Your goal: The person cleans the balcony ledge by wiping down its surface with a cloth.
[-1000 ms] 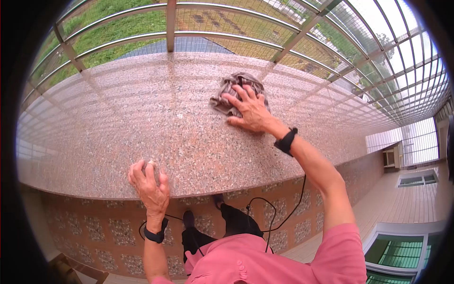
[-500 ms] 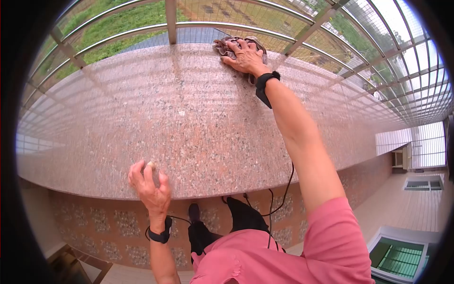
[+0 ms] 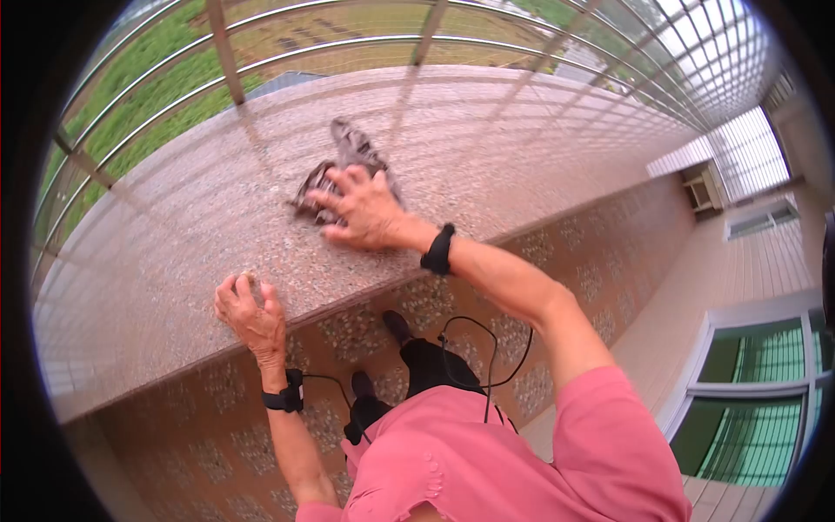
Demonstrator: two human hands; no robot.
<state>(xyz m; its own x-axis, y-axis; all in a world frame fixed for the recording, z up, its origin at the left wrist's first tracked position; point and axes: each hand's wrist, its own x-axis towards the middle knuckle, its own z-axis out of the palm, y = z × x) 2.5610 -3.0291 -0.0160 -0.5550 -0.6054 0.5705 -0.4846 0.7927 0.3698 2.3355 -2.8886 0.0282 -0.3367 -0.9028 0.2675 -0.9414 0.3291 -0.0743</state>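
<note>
A crumpled brown-grey cloth [image 3: 352, 148] lies on the speckled pink stone ledge [image 3: 487, 139], a little left of the middle. My right hand [image 3: 370, 209] presses on the cloth's near side with its fingers spread, and part of the cloth shows beyond the fingertips. Near the front edge of the ledge, to the left, my left hand [image 3: 250, 317] rests with its fingers curled against the stone. Whether anything is under those fingers is hard to make out. Both wrists wear black bands.
Metal railings [image 3: 426, 39] with mesh run along the far side of the ledge. Below the near edge is a patterned tiled floor [image 3: 357, 331], with my feet on it. A thin black cable [image 3: 494, 357] loops near my waist. Windows [image 3: 748, 400] stand at the right.
My right hand and the cloth moved out to the railing, then back toward me and left. My left hand stays by the near edge. The view has turned.
</note>
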